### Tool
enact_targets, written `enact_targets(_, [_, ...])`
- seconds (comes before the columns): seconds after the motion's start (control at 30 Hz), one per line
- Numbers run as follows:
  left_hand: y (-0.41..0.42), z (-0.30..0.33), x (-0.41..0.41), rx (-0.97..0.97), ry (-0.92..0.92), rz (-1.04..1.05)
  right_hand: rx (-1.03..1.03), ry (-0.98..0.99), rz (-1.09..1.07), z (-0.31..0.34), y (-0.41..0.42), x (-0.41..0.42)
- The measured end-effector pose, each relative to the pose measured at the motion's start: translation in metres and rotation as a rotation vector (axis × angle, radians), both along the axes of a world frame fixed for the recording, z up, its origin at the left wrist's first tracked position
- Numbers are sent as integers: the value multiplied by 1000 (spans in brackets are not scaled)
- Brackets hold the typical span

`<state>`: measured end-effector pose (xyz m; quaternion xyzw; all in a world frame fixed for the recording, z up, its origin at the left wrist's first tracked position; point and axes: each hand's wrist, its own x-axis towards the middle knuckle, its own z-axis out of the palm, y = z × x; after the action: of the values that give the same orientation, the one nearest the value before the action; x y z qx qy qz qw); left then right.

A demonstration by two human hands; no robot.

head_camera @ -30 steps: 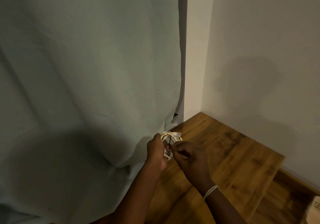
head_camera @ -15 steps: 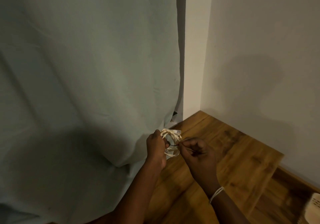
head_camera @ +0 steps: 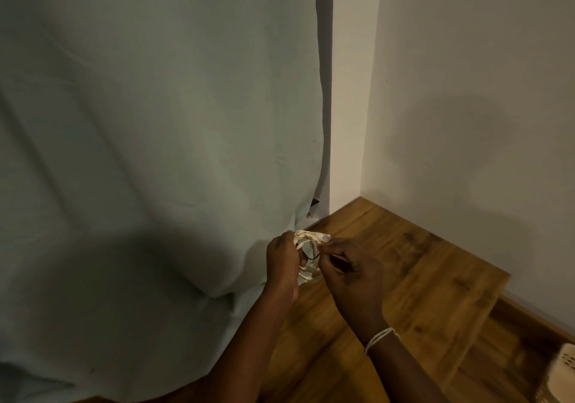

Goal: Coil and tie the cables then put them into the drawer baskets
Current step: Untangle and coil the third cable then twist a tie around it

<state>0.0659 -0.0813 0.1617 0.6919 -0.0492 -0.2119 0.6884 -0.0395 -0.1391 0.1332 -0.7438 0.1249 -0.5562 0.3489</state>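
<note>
A small coil of cream-white cable [head_camera: 306, 255] is held in the air above the wooden surface, with a clear plug end sticking out at its top. My left hand [head_camera: 283, 265] grips the coil's left side. My right hand [head_camera: 351, 273] pinches a thin black tie [head_camera: 312, 257] that runs across the coil's middle. Part of the coil is hidden behind my fingers.
A pale green curtain [head_camera: 155, 153] hangs on the left, bulging over the edge of the wooden surface [head_camera: 420, 278]. White walls [head_camera: 466, 91] meet in a corner behind. A cream perforated basket [head_camera: 563, 371] shows at the bottom right edge.
My right hand has shifted a little to the right and drawn the black tie across the coil. The left hand keeps its grip on the coil.
</note>
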Motion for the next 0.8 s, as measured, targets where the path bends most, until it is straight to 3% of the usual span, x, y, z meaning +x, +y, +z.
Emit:
enact_targets(0.17, [-2, -2, 4, 50, 12, -19, -129, 53, -13, -4, -2, 0])
enact_targets(0.33, [-4, -4, 2, 95, -49, -79, -97, 53, 17, -13, 1, 2])
enact_targets(0.53, [-5, 1, -4, -74, 234, -21, -93, 22, 46, -27, -3, 7])
enact_targets(0.8, [-1, 6, -9, -99, 260, -150, -31, 9, 103, -26, -8, 8])
